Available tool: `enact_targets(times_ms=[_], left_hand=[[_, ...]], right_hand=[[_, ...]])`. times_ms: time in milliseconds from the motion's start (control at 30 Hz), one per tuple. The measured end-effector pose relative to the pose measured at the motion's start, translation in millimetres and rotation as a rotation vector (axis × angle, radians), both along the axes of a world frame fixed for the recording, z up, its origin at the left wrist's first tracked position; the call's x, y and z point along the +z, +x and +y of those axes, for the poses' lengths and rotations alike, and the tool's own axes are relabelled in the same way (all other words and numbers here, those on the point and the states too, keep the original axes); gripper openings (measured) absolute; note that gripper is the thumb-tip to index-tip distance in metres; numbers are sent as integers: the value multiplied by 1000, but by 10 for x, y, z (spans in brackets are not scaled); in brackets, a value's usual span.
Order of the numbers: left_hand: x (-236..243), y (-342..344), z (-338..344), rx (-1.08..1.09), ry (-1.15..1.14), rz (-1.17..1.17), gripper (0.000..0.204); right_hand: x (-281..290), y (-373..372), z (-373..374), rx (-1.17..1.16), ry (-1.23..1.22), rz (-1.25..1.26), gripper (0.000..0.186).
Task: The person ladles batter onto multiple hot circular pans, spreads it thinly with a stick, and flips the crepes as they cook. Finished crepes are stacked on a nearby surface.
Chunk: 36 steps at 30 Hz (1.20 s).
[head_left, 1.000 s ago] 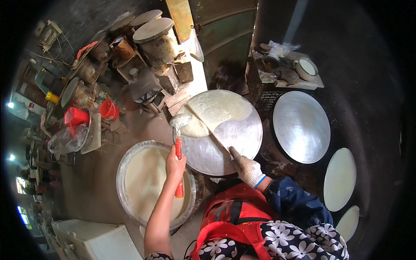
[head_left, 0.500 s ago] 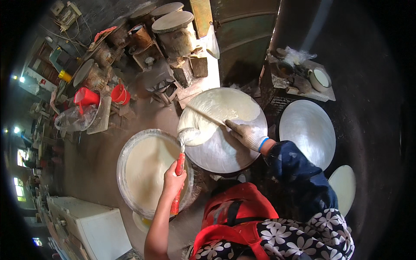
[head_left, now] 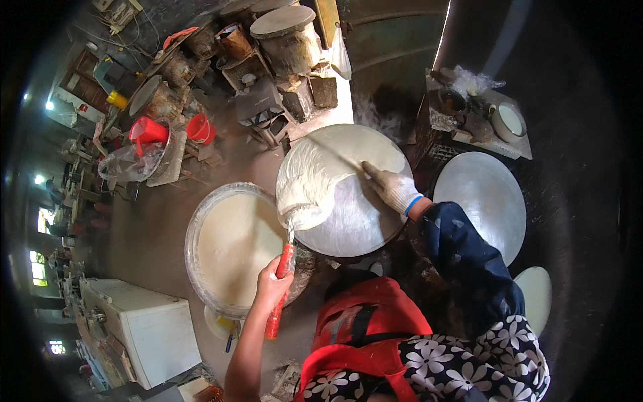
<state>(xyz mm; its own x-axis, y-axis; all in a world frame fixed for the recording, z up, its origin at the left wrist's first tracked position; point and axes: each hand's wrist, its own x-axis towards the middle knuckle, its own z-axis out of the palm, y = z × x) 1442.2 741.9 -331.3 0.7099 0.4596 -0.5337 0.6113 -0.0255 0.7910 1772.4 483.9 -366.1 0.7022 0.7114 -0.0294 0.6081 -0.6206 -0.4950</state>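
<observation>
My left hand [head_left: 274, 280] is closed on the red handle [head_left: 281, 261] of a ladle, whose head [head_left: 300, 216] lies in pale batter [head_left: 305, 177] on the left side of a round metal griddle [head_left: 362, 221]. My right hand [head_left: 395, 187], in a whitish knit glove with blue cuff, grips a thin wooden stick [head_left: 345, 157] that lies across the batter on the griddle. A large basin [head_left: 231, 241] of the same pale batter stands left of the griddle, under my left forearm.
A second griddle [head_left: 479, 204] is at the right, with a pale disc [head_left: 536, 298] below it. A cluttered stand [head_left: 495, 107], lidded drums [head_left: 288, 50], red buckets [head_left: 199, 127] and stools [head_left: 258, 107] lie beyond. A white chest [head_left: 151, 335] stands at lower left.
My right hand with the stick has moved up and across the griddle. The ladle has moved lower along the batter's edge, and batter covers more of the left side. The view has shifted.
</observation>
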Motion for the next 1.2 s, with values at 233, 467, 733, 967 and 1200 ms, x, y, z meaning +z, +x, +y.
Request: enact_targets(times_ms=[233, 467, 733, 967, 1200], left_hand=[[107, -240, -97, -52, -144, 38, 56], [117, -286, -271, -225, -204, 11, 48], [-79, -248, -136, -295, -266, -57, 46], [-61, -323, -87, -335, -337, -195, 42], [492, -140, 379, 6, -472, -635, 43]], right_hand=[[338, -454, -645, 401, 17, 54, 52], [406, -542, -884, 135, -199, 14, 53], [459, -518, -66, 170, -307, -3, 53], [637, -1394, -934, 19, -361, -112, 67], [-92, -2891, 656, -378, 196, 37, 76]])
